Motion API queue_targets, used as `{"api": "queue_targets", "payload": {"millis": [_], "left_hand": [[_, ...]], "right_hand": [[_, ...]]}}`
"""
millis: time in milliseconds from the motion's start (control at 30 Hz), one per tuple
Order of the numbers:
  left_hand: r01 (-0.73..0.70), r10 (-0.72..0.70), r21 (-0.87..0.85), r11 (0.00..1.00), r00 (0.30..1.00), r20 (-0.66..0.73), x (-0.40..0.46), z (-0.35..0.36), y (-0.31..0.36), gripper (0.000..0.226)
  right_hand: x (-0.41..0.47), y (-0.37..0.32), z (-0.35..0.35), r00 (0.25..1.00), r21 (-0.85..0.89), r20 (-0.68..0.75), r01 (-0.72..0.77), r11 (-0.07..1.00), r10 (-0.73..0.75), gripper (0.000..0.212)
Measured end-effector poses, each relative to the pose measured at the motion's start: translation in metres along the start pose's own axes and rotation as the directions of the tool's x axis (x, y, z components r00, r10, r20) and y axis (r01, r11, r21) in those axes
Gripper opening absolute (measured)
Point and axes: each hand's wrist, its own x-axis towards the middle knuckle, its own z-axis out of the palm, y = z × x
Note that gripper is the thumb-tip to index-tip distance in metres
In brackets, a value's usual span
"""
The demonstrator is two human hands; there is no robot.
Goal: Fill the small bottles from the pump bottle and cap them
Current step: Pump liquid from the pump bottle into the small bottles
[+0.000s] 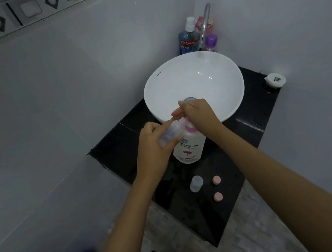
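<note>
Here small bottle (170,132) tilted, mouth toward pump bottle (188,146) nozzle.

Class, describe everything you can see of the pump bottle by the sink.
The pump bottle is white plastic with a pink pump top, a printed name and a red flower mark. It stands upright on the black counter, just before the white sink. The right hand covers its pump; the left hand tilts a small clear bottle toward its spout.

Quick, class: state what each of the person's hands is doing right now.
Left hand: closed around a small clear bottle, held tilted at the pump.
Right hand: pressing on the pump bottle head.
</note>
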Motion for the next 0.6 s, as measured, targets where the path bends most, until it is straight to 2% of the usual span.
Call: {"api": "queue_targets", "payload": {"millis": [100,267,433,600], "left_hand": [[0.004,-0.004,-0.017,1.0,1.0,0.014,0.002,0.0,-0.005,0.053],[-0.008,0.009,-0.025,1.0,0.999,0.052,0.009,0.0,-0.009,0.051],[-0.029,0.032,-0.074,0.997,0.999,0.043,0.014,-0.001,-0.005,0.051],[-0.034,0.039,-0.071,0.997,0.997,0.062,0.018,-0.003,-0.009,0.05]], "right_hand": [[0.002,0.005,0.002,1.0,-0.051,-0.014,-0.015,0.999,0.015,0.042],[0.002,0.009,0.005,0.998,-0.029,-0.018,-0.067,0.997,0.067,0.042],[0.004,-0.009,-0.008,0.999,-0.009,-0.038,0.026,1.0,-0.026,0.033],[0.0,-0.005,0.001,0.991,0.053,-0.087,-0.098,0.994,0.102,0.037]]}}
